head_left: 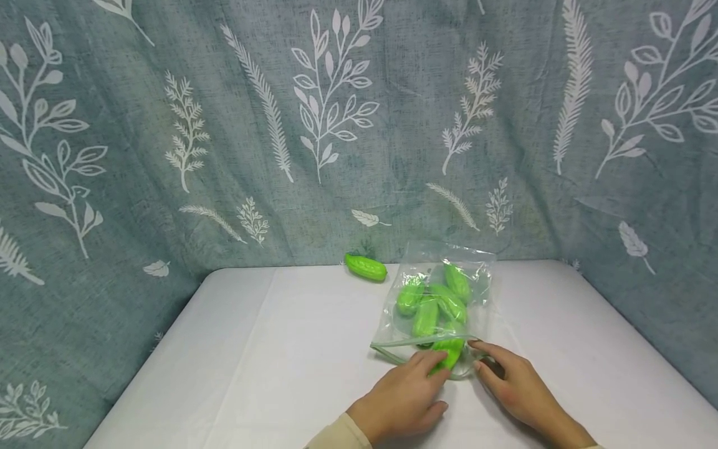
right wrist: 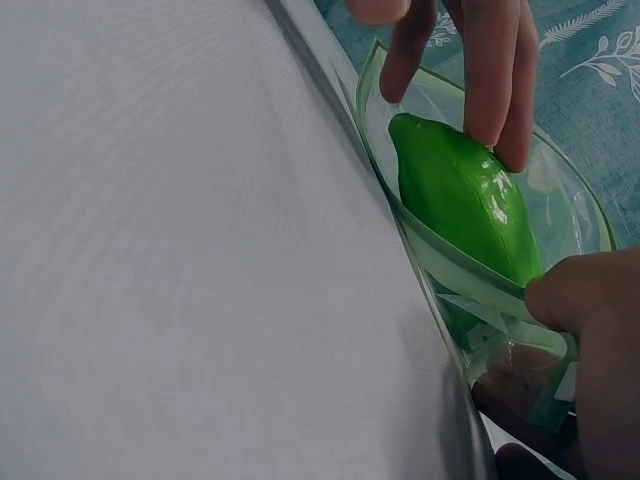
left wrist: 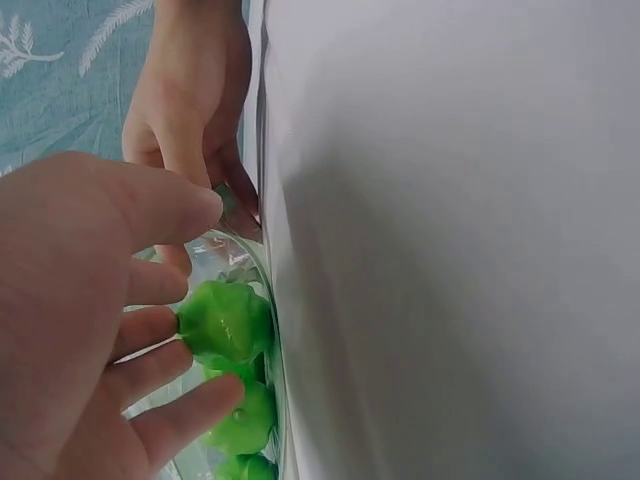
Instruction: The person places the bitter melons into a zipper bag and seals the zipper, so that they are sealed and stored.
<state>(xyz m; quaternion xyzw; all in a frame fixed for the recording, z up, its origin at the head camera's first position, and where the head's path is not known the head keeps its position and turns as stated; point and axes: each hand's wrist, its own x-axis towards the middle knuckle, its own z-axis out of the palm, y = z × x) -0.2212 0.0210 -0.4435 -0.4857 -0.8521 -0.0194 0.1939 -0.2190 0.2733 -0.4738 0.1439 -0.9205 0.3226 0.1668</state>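
A clear zip bag [head_left: 479, 274] lies on the table with its green-edged mouth toward me, holding several shiny green cucumbers [head_left: 426, 317]. In the mouth lies another cucumber [right wrist: 460, 195], partly inside the bag. My left hand [head_left: 404, 393] reaches over it from the left; its fairly straight fingertips touch the cucumber's upper side, and the thumb stands away. At the right corner of the opening, my right hand [head_left: 516, 380] pinches the bag's edge between thumb and fingers. The right wrist view shows the mouth spread wide around the cucumber.
One loose cucumber [head_left: 366, 267] lies at the table's back edge, left of the bag. The white-covered table [head_left: 303, 349] reaches back to a grey-green leaf-patterned curtain [head_left: 392, 156], which also hangs along both sides.
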